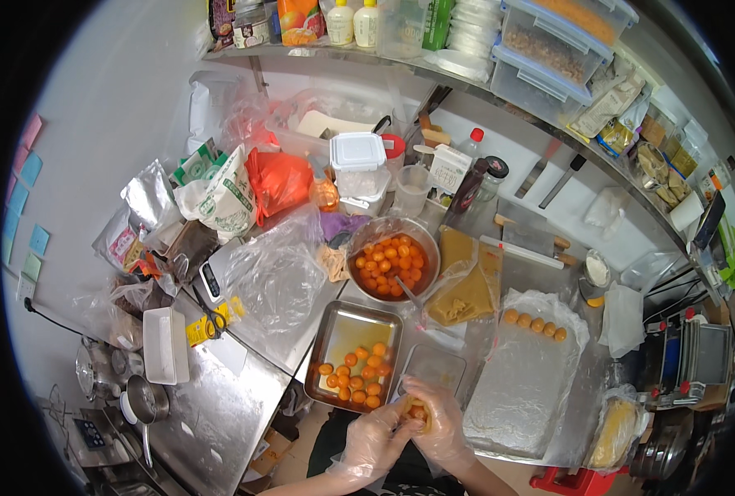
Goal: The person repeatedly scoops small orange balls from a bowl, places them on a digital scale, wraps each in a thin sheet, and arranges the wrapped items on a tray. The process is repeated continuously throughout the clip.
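Note:
My left hand [373,437] and my right hand [438,421], both in clear plastic gloves, hold one piece of yellowish dough around an orange egg yolk [417,410]. Just behind them lies a clear shallow lid or tray [432,366]. Several loose yolks [356,375] sit in a metal tray [393,310] to the left. A steel bowl [434,229] farther back holds many more yolks in liquid, with a utensil handle leaning out. To its right is a bag of tan paste [463,279]. A film-covered tray [510,397] at the right bears a short row of brown balls [536,324].
A digital scale [211,282], black-handled scissors [215,319] and plastic film [274,273] lie at the left. White-lidded containers [358,152] and jars stand at the back. A loaded shelf [466,77] runs above. Wrapped yellow dough [613,431] lies at the right edge.

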A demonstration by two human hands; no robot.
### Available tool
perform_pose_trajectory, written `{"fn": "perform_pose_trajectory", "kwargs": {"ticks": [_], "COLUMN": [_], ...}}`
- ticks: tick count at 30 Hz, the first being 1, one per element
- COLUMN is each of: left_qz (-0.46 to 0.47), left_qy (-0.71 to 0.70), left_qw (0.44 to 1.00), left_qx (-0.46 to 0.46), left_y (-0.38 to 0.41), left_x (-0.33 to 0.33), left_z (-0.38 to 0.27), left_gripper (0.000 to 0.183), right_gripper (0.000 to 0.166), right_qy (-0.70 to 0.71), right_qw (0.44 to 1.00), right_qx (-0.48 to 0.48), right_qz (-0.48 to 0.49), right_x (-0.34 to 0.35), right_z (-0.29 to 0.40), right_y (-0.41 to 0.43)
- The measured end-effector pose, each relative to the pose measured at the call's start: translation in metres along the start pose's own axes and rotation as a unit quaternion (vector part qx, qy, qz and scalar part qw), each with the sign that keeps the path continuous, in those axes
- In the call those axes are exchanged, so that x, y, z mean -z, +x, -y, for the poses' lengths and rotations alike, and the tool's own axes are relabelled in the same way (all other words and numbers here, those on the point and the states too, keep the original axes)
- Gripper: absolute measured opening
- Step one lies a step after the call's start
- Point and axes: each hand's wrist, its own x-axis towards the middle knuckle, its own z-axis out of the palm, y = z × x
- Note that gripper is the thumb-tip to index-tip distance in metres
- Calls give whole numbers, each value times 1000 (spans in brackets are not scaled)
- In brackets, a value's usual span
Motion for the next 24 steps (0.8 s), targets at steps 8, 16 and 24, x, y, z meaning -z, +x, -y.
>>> {"fn": "perform_pose_trajectory", "kwargs": {"ticks": [8, 16, 24], "left_qz": [90, 142, 156], "left_qy": [-312, -380, -437], "left_qw": [939, 897, 873], "left_qx": [115, 178, 149], "left_y": [2, 12, 11], "left_x": [-5, 5, 3], "left_z": [13, 20, 13], "left_gripper": [35, 37, 33], "right_gripper": [45, 76, 53], "right_qy": [58, 0, 26], "right_qw": [996, 986, 999], "right_qx": [7, -49, 16], "right_qz": [-67, 161, 42], "right_x": [-21, 23, 7], "right_z": [-9, 9, -5], "right_y": [-17, 10, -4]}}
